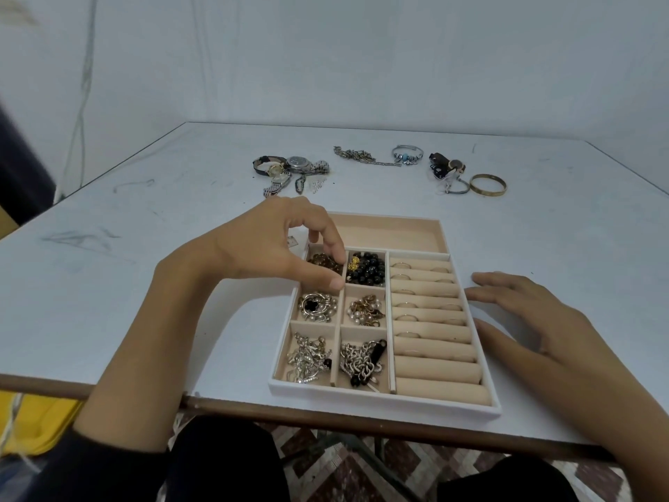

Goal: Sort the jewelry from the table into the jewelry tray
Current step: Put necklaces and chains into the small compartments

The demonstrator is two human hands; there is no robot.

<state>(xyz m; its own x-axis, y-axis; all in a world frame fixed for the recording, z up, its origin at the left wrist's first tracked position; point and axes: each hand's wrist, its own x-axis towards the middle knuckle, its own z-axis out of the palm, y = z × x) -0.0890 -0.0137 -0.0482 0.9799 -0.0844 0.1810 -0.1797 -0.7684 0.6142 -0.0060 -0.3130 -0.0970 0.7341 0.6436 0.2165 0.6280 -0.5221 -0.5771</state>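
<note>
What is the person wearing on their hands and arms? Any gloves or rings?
No gloves, rings or watch show. The left hand and right hand are both bare. The left arm has a dark sleeve that starts near the elbow. The right forearm is bare as far as the picture shows.

The rectangular jewelry tray [383, 397] is white outside and beige inside, the round beads [369, 271] black, the metal bangle [488, 192] gold, the flat tabletop [144, 284] white.

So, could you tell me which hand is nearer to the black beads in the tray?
Left. The left hand is over the brown beads, right beside the black beads; the right hand lies flat on the table beside the right edge of the tray.
</note>
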